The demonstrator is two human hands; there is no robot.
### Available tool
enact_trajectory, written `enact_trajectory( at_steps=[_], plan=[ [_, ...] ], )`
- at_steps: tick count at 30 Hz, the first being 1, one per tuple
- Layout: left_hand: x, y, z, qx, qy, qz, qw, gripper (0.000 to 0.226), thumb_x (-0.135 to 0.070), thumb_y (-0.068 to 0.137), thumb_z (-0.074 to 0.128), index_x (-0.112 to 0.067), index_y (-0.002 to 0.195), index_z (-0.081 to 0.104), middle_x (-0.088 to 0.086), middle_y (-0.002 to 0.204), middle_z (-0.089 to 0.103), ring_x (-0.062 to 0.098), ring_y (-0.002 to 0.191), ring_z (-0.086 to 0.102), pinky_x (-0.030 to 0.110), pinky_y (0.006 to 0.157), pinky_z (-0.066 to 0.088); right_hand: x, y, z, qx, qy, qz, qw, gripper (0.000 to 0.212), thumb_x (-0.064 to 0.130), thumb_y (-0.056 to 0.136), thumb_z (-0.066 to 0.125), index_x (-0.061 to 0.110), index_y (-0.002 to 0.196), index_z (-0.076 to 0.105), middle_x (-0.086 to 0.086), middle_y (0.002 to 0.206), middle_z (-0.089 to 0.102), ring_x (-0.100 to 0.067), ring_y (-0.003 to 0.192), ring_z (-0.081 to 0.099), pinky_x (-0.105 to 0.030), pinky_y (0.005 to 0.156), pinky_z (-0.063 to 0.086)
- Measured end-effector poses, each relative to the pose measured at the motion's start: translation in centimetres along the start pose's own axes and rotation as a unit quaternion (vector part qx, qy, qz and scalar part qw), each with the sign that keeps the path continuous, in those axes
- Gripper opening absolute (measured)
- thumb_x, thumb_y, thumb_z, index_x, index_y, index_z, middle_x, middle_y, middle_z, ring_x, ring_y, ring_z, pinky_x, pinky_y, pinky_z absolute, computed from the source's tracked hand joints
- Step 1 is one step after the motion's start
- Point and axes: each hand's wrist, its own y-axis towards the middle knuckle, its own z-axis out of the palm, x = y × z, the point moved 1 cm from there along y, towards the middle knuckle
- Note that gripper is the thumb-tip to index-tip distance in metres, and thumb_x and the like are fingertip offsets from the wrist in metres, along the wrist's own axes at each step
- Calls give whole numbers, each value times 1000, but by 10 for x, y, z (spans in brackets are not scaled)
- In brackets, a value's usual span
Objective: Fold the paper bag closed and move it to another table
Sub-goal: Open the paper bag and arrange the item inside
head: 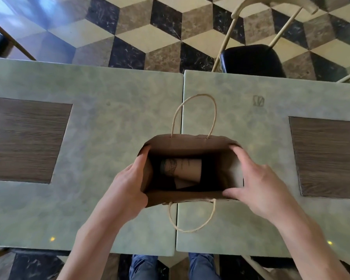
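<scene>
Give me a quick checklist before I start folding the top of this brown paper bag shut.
1. Brown paper bag upright, mouth open: ok.
2. Left hand on the bag's left wall: ok.
3. Right hand on the right wall: ok.
4. Brown paper cup lying low inside, below the fold line: ok.
5. Twisted paper handles splayed outward, clear of the mouth: ok.
6. Bag straddles the seam between two grey-green tables; stable base: cannot tell.

A floor (164,35) of cream, brown and black marbled tiles in a cube pattern lies beyond the benches. A chair (253,59) with a black padded seat and pale frame stands at the far edge, right of centre. Blue jeans (143,267) show at the near edge.
</scene>
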Motion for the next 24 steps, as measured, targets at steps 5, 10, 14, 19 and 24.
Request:
enact_trajectory(
  at_steps=[5,10,14,19,24],
  plan=[
    [-7,1,-1,10,25,-34,999,104,0,78,60,-41,148,-6,-8,86,41,18,78,47,19,50,37,-6,5,2,-7,52,-10,999,99,15,71,83,42,145,24,1,52,50,-23,55,59,-46,61,55],
    [-10,2,0,-16,66,-47,997,103,-7,81,65,-36,149,-6,-19,77,27,15,71,43,19,51,34,-2,5,1,6,69,2,998,97,13,73,80,46,143,21,-2,57,54,-26,59,61,-48,64,55],
    [-14,4,1,31,65,-69,995,110,-8,82,66,-41,146,-17,-8,82,35,7,66,41,18,48,35,0,6,1,12,45,6,999,100,19,74,79,46,144,14,-3,63,57,-30,65,62,-47,67,56],
    [-21,5,-2,49,52,-66,995,115,-12,80,72,-36,147,-18,2,102,39,20,83,46,26,66,40,4,4,-16,59,85,-3,995,100,36,69,84,45,146,21,8,48,56,-6,50,53,-35,60,51],
    [-23,4,4,55,40,-53,996,111,-9,81,69,-33,148,-16,1,101,40,18,80,46,26,65,41,12,1,-40,66,120,-54,989,69,35,73,82,41,132,48,9,44,48,-6,44,46,-27,55,40]
  ],
)
